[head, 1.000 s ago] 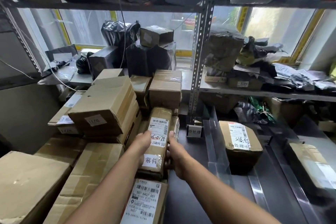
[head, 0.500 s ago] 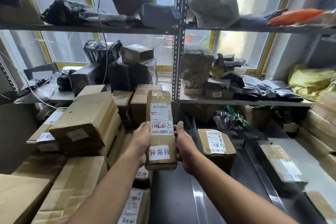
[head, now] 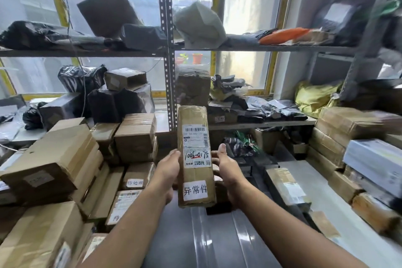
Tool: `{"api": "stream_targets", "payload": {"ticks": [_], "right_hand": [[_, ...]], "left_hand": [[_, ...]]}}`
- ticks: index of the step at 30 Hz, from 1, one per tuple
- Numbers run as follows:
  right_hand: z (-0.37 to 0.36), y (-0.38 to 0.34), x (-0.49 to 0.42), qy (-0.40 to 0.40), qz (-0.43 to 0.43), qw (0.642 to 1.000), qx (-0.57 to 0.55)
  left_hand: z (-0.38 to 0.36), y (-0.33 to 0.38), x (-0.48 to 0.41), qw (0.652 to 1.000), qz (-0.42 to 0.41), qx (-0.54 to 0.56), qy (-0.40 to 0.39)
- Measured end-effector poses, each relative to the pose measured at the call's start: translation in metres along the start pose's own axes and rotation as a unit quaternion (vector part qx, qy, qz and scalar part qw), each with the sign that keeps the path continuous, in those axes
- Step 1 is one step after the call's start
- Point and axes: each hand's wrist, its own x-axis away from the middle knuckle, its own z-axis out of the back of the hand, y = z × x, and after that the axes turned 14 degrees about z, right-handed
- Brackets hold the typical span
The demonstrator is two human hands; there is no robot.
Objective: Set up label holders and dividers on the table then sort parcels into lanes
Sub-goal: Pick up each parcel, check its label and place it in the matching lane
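Note:
A long, narrow brown parcel (head: 195, 156) wrapped in tape is held upright in front of me, above the dark table (head: 217, 241). It carries a white shipping label marked "1006-0175" and a second white label with handwritten characters lower down. My left hand (head: 169, 169) grips its left edge and my right hand (head: 224, 165) grips its right edge, fingers curled behind it. Another taped parcel (head: 285, 185) lies flat on the table to the right, between clear upright dividers (head: 254, 165).
Stacked cardboard boxes (head: 56, 159) crowd the left side, some with handwritten labels (head: 134, 181). More boxes (head: 352, 159) pile up at the right. A metal shelf upright (head: 167, 50) stands behind the parcel, with bagged parcels (head: 195, 26) on the shelves.
Both hands have lifted the long parcel off the pile at the left, raised it upright and carried it toward the middle. My view has tilted up and to the right.

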Motion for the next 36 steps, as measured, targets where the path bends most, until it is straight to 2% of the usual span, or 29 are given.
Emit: {"api": "stream_targets", "payload": {"ticks": [14,20,28,36], "right_hand": [[0.222,-0.014,0.012,0.075,0.025,0.997,0.005],[0.297,-0.019,0.036,0.072,0.004,0.997,-0.008],[0.368,-0.015,0.063,0.077,-0.016,0.997,0.000],[0.400,0.010,0.080,0.074,-0.056,0.996,-0.001]], "left_hand": [[-0.209,-0.005,0.050,0.998,-0.006,-0.052,-0.035],[-0.285,-0.023,0.059,0.997,0.020,-0.052,-0.054],[-0.351,-0.046,0.083,0.995,0.044,-0.058,-0.071],[-0.375,-0.076,0.099,0.991,0.090,-0.046,-0.088]]}}
